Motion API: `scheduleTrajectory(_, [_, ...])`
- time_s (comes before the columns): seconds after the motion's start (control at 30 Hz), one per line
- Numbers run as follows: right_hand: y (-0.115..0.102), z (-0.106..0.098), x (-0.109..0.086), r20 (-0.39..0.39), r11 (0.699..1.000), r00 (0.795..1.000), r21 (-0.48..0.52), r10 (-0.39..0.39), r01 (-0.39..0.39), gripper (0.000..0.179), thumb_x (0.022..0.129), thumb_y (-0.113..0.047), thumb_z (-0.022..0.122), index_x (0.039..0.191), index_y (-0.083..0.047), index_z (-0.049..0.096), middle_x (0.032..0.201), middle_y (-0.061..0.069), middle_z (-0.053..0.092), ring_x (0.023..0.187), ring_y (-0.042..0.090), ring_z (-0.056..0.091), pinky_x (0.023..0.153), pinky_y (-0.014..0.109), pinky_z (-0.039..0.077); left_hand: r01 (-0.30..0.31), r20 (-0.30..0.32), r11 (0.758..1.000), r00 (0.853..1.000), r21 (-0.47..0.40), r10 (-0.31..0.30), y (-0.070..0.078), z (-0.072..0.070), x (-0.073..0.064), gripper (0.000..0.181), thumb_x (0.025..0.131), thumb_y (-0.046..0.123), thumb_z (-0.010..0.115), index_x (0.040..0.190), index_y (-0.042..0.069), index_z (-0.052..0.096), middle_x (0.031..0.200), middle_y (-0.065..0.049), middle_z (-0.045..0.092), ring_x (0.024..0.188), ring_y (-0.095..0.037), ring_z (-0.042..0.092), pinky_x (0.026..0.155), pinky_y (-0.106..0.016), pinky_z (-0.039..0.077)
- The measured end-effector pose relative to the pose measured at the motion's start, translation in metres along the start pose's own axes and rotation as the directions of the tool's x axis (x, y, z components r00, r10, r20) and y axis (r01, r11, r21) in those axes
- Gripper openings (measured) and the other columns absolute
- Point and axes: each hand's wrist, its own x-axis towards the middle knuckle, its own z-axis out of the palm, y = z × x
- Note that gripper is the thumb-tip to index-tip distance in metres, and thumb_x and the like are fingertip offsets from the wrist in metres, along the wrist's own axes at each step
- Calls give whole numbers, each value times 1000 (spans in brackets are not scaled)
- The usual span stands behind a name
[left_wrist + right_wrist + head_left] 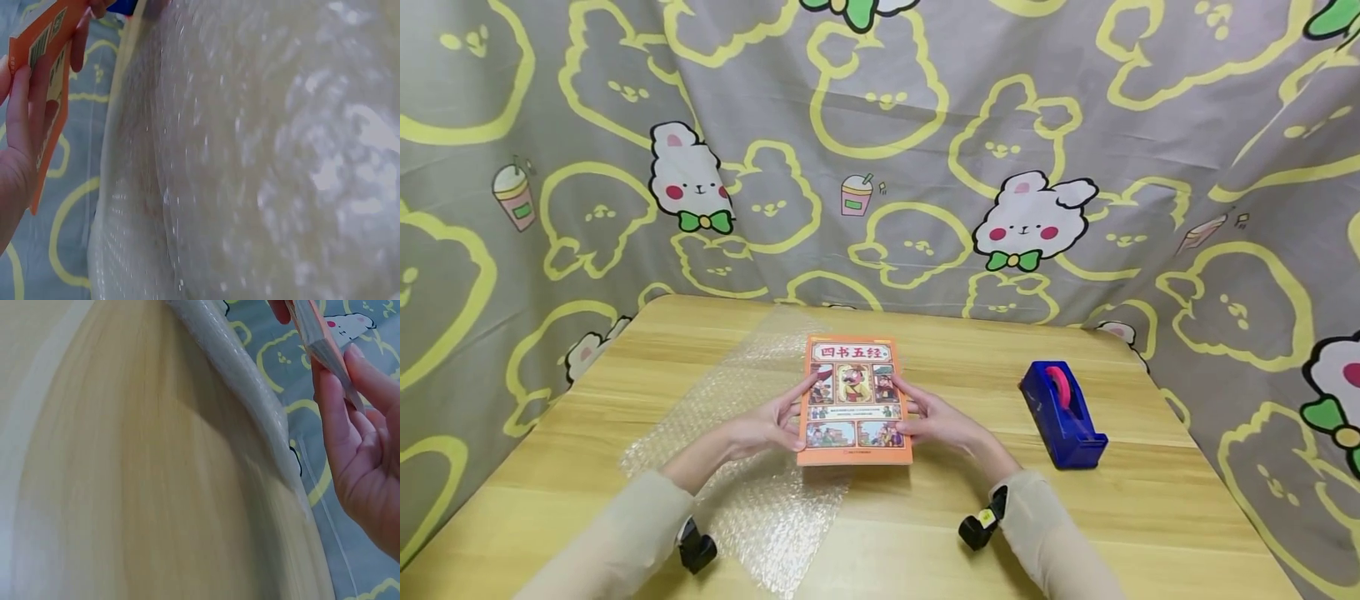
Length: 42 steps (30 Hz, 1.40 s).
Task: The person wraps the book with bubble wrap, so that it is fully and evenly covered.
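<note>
An orange book [853, 400] with a cartoon cover and large red characters is held up above the table, cover facing the head camera. My left hand [765, 427] grips its left edge, thumb at the front and fingers behind, as the left wrist view shows against the orange back cover [57, 50] with a barcode. At the opposite edge, my right hand [942, 422] pinches the book the same way; the page block [325, 344] shows in the right wrist view. A sheet of bubble wrap [775, 508] lies flat beneath the book and the left hand.
A blue tape dispenser [1063, 417] with a pink-red roll stands on the wooden table [1157, 500], right of the right hand. A patterned grey cloth [917, 92] hangs behind and at both sides. Black wrist cameras [696, 546] sit at both sleeves.
</note>
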Motion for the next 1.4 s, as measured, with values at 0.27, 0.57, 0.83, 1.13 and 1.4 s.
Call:
scheduleTrajectory(0.27, [2,9,24,-1,999,999,-4,40,-40,82,86,-4,59,148,-24,8,141,27,32,98,27,61,82,38,51,25,-48,1000,999,19,-24,-1,-16,-16,107,78,-9,60,144,24,-18,144,-36,-6,98,-23,59,77,-27,50])
scheduleTrajectory(0.57, [4,19,46,22,998,998,-18,63,-63,81,86,0,57,148,-20,8,133,28,42,92,25,64,78,36,53,47,-65,997,997,62,-43,-7,-30,-31,106,79,-6,60,143,20,-21,140,-40,6,98,-23,60,87,-33,48])
scheduleTrajectory(0.83, [8,29,63,23,996,996,-38,85,-84,78,86,2,57,147,-15,12,116,21,58,84,21,65,73,33,54,96,-102,988,991,118,-84,-14,-42,-44,104,82,1,62,143,19,-20,137,-41,17,101,-27,59,90,-39,46])
scheduleTrajectory(1.13, [6,41,81,25,989,993,-96,114,-111,76,86,-1,59,147,-14,16,84,8,66,65,12,63,56,24,53,122,-111,979,988,164,-104,-18,-54,-59,102,82,-1,61,143,17,-19,120,-22,46,93,-21,60,83,-36,50])
scheduleTrajectory(1.4, [7,57,93,-10,982,989,-117,150,-150,79,84,-2,62,147,-14,16,67,3,58,49,9,54,50,20,51,137,-53,975,990,174,-130,-19,-71,-69,101,83,-2,60,141,9,-22,107,-8,58,92,-18,61,81,-29,50])
